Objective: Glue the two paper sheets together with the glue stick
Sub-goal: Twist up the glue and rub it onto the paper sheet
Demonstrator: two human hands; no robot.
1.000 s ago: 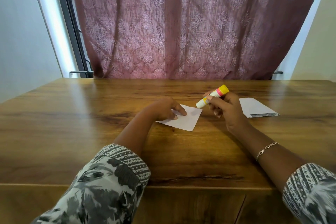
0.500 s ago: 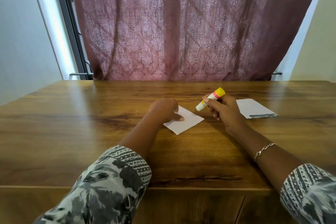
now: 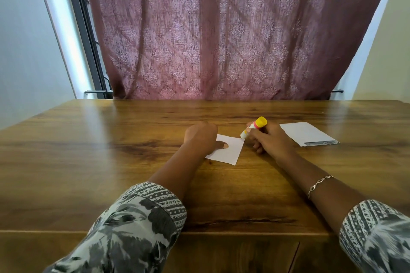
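A small white paper sheet lies on the wooden table near the middle. My left hand rests on its left part, thumb pressing it flat. My right hand grips a glue stick with a yellow end and a pink band. The stick is tilted, and its white lower tip touches the sheet's far right corner. A second white sheet lies flat to the right, beyond my right hand, untouched.
A dark red patterned curtain hangs behind the table's far edge. The table's front edge runs close to my sleeves. Bare wood stretches to the left of my left hand.
The small sheet has turned under my left hand. My right hand has brought the glue stick's tip down onto the sheet's far right corner.
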